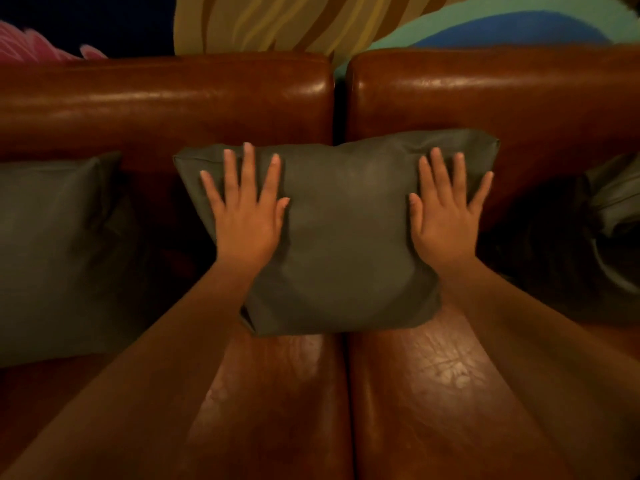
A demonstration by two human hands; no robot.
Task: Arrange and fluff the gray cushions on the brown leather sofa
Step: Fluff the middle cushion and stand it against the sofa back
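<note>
A gray cushion (pixel 341 237) leans against the backrest of the brown leather sofa (pixel 166 98), over the seam between its two seats. My left hand (pixel 246 209) lies flat on the cushion's left side, fingers straight and spread. My right hand (pixel 446 216) lies flat on its right side in the same way. A second gray cushion (pixel 59 247) stands at the left against the backrest. A third gray cushion (pixel 613 209) sits crumpled at the right edge, partly cut off by the frame.
Two shiny leather seat pads (pixel 426 393) stretch toward me below the middle cushion. Behind the sofa is a wall painted with colourful shapes (pixel 311 22). Dark gaps separate the three cushions.
</note>
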